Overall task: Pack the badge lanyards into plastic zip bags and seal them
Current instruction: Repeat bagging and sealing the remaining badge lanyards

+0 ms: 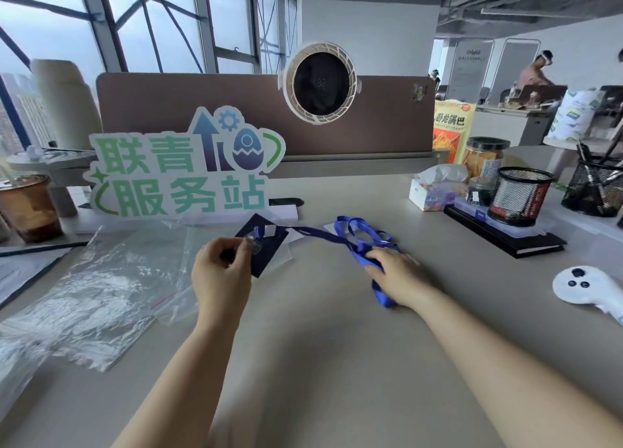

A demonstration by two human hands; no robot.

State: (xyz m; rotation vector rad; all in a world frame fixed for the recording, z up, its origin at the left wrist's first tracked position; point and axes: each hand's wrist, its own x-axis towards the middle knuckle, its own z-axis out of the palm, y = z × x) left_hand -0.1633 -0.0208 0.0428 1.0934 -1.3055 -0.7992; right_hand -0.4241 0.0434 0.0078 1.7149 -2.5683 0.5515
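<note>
Beside the blue cloth lanyard (324,235) I handle, the clear plastic bags (101,289) to its left look glossy and crinkled, and the desk (320,346) beneath it smooth and matt.

You are in an open-plan office, seated at a grey desk (320,329) backed by a brown divider panel (188,110), with a mesh pen cup (593,188) (pens standing in it), a black notebook (505,242), tall windows (232,12) and another person (536,73) working at a farther desk.
</note>
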